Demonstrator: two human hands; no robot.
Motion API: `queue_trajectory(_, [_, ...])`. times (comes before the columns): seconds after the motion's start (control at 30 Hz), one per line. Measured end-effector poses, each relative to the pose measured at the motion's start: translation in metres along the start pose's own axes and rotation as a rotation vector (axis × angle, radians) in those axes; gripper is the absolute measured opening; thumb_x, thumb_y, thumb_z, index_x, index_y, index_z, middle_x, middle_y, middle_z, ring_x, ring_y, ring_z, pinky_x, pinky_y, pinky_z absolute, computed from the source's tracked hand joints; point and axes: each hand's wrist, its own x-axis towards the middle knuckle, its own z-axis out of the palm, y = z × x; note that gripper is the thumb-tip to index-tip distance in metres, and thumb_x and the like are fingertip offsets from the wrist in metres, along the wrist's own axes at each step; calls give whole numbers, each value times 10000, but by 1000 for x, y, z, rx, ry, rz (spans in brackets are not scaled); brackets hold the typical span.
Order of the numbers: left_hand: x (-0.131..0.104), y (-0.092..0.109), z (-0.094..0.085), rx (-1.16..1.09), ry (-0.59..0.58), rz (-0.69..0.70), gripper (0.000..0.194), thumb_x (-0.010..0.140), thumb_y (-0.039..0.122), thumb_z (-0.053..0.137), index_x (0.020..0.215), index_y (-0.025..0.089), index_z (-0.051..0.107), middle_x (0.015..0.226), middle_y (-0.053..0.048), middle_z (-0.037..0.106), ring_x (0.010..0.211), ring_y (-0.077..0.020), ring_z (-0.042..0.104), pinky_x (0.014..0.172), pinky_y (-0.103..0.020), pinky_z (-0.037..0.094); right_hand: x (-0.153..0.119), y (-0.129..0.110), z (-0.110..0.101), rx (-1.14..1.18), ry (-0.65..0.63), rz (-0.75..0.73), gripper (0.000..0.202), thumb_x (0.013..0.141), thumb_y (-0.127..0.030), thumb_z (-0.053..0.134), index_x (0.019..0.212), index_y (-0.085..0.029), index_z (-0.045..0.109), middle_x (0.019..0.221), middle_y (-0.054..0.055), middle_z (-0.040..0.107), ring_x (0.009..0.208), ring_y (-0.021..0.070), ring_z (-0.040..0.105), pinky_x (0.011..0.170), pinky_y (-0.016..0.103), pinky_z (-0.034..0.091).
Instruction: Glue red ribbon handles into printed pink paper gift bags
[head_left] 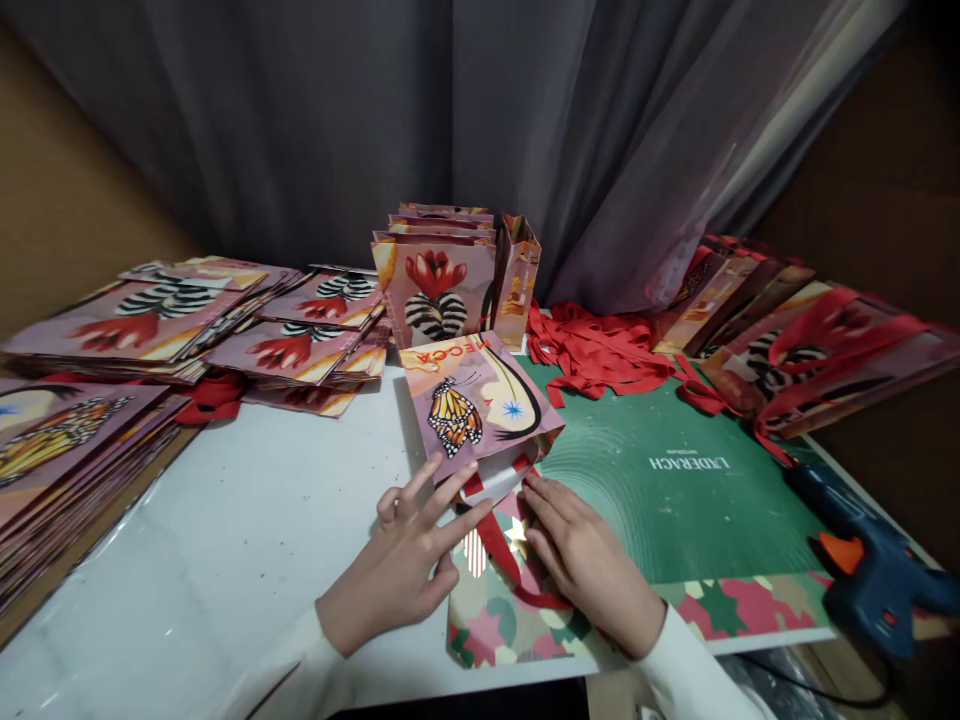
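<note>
A paper bag (487,410) with crisp folds lies flat at the middle of the desk (292,530), its open mouth facing the front edge. Its lilac face is printed with a black-and-orange butterfly, a blue star and upside-down lettering; the inside is white, with red patches just within the mouth. A flat red ribbon (506,560) curves from the mouth toward the front edge.

The bag lies just beyond both hands, which are apart from each other. The left hand (412,550) has its fingers spread, tips at the bag's near left edge. The right hand (589,555) lies with fingers extended and together at the near right corner of the mouth; whether it pinches anything underneath, I cannot tell.

Beneath the right hand, a smooth green sheet (637,530) with a patterned border runs toward the desk's right edge, where a blue plastic glue gun (862,550) rests. Along the back edge stand upright bags (442,285), beside a tangled heap of red ribbon (600,350). Flat stacks of bags (150,320) fill the back left corner, before a grey, softly pleated curtain (337,120).
</note>
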Motion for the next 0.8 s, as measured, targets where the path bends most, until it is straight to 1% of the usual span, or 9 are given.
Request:
queue_trajectory(0.13, [1,2,0,11,21,6,737,781,183,490,1462,408,324,1557,-27,249,1416,-360,172,846,-405,301,0,-3,18,1,28,58,445,958,-236,451,1369,-72,499,1405,166,531,1306,267,490,1075,442,451])
queue_trajectory(0.27, [1,3,0,9,21,-1,741,777,176,488,1462,409,324,1567,-17,233,1418,-356,169,858,-407,295,1,-7,23,10,48,84,449,954,-232,451,1375,-85,497,1410,160,528,1318,267,479,1084,451,445])
queue_trajectory(0.37, [0,3,2,-1,19,-7,744,778,173,495,1460,419,324,1569,-17,225,1424,-359,158,878,-415,287,0,-6,20,25,46,87,440,947,-225,460,1364,-94,507,1408,153,531,1316,257,481,1085,440,446])
queue_trajectory(0.5, [-1,2,5,-9,32,2,728,784,186,507,1451,427,341,1563,-19,231,1432,-368,133,895,-416,279,-2,-7,9,21,77,88,427,952,-204,438,1368,-123,494,1458,133,476,1344,217,441,1098,402,431])
queue_trajectory(0.57, [0,1,6,-12,33,7,727,783,190,512,1451,424,344,1561,-19,234,1433,-376,132,893,-410,283,-1,-10,6,-30,126,55,456,945,-176,435,1399,-129,456,1502,138,414,1387,230,377,1119,441,396])
queue_trajectory(0.63, [0,2,6,-12,30,10,728,781,198,520,1452,421,345,1560,-15,239,1429,-385,145,888,-405,288,2,-13,5,-84,141,7,498,932,-144,437,1429,-130,416,1525,142,377,1412,249,332,1136,487,354])
queue_trajectory(0.67, [-1,2,7,-9,30,7,725,782,207,526,1451,421,346,1559,-12,247,1427,-388,155,891,-404,290,5,-14,5,-99,133,-8,509,928,-136,436,1437,-131,405,1516,140,394,1409,254,335,1145,504,332])
queue_trajectory(0.73, [-1,3,7,2,33,-8,712,792,229,533,1453,417,347,1548,-12,281,1424,-386,174,900,-405,292,10,-15,5,-105,98,-7,494,934,-146,436,1427,-138,418,1453,127,482,1385,262,369,1162,544,276])
queue_trajectory(0.8, [-2,4,8,19,47,-27,694,812,243,526,1461,402,338,1523,-18,343,1421,-369,199,901,-402,297,15,-14,5,-100,68,11,433,943,-166,437,1374,-156,481,1375,111,557,1371,276,382,1168,598,206])
